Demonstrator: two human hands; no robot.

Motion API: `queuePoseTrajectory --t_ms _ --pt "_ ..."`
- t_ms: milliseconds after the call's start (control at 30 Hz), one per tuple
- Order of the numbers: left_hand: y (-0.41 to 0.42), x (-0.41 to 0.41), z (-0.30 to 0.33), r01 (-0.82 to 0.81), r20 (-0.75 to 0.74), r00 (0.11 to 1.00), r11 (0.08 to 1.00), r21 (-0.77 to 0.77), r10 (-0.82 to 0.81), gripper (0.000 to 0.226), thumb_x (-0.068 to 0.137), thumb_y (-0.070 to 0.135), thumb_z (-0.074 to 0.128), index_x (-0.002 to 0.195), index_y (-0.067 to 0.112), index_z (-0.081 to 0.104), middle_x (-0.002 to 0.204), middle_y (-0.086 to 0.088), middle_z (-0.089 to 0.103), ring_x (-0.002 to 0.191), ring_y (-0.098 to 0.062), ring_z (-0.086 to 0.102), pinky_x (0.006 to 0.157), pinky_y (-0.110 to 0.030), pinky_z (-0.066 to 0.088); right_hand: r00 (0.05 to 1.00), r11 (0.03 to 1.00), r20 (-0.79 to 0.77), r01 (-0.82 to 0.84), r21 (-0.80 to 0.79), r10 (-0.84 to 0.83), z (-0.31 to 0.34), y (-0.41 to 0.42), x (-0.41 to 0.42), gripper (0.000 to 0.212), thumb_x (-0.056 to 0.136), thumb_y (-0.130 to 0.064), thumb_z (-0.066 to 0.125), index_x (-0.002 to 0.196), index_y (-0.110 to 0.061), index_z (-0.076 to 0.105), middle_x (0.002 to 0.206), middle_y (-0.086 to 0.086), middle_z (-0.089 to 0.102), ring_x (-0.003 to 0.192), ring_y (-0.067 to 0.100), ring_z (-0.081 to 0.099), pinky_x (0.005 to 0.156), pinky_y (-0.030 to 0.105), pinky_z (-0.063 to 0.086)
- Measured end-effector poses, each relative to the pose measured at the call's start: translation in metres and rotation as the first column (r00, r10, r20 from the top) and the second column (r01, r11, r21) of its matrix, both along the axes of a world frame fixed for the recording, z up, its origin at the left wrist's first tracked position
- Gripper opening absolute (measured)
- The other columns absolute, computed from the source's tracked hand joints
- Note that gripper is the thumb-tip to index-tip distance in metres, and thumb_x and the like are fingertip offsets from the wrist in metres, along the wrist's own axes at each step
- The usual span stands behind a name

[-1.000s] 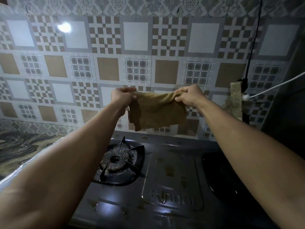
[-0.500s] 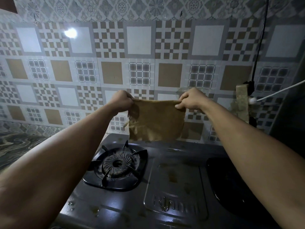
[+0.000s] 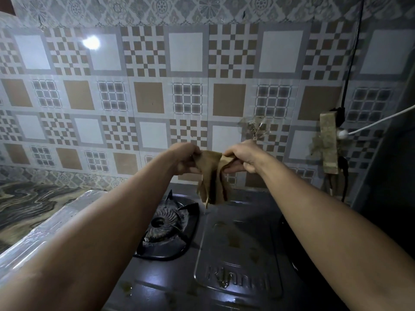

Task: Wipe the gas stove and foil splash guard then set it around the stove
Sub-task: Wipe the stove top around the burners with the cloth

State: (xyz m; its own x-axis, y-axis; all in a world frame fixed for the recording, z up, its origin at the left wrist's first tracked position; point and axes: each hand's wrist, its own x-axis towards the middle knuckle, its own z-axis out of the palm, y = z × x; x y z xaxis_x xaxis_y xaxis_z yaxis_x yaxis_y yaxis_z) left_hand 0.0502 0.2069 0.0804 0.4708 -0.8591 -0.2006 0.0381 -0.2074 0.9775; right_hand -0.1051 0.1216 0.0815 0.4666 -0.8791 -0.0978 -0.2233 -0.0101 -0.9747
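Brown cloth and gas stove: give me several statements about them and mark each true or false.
1. Both hands grip the brown cloth. True: left hand and right hand each hold an upper edge.
2. The cloth lies flat on the gas stove. False: it hangs bunched in the air above the stove.
3. A pot sits on the left burner. False: the burner is bare.
4. Brownish stains mark the stove's centre panel. True.
5. The foil splash guard lies left of the stove. True.

A home kitchen: a gas stove [image 3: 224, 254] stands against a patterned tiled wall [image 3: 186, 86]
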Motion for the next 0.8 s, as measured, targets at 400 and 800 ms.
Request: queuePoseTrajectory --t_ms 400,800 --pt "-0.002 -0.003 -0.016 -0.085 0.056 0.994 0.990 -0.112 0.091 0.020 0.077 -0.001 0.074 0.093 -0.005 0.064 0.073 -0.017 0.068 0.056 -0.025 0.070 0.052 -0.036 0.059 0.993 0.968 0.072 -0.109 0.224 0.095 -0.023 0.005 0.005 0.050 0.077 0.003 0.033 0.107 -0.006 0.073 0.113 0.015 0.070 0.105 0.034 0.066 0.088 0.055 0.054" --pt "0.004 -0.002 -0.040 0.145 0.482 0.876 0.967 -0.207 -0.028 0.014 0.084 0.016 0.067 0.086 0.004 0.074 0.087 -0.011 0.074 0.088 -0.024 0.071 0.085 -0.038 0.058 0.866 0.824 0.419 -0.016 0.567 -0.272 -0.050 -0.022 0.011 0.034 0.091 -0.023 0.043 0.106 -0.002 0.065 0.100 0.023 0.068 0.091 0.037 0.066 0.079 0.049 0.055"
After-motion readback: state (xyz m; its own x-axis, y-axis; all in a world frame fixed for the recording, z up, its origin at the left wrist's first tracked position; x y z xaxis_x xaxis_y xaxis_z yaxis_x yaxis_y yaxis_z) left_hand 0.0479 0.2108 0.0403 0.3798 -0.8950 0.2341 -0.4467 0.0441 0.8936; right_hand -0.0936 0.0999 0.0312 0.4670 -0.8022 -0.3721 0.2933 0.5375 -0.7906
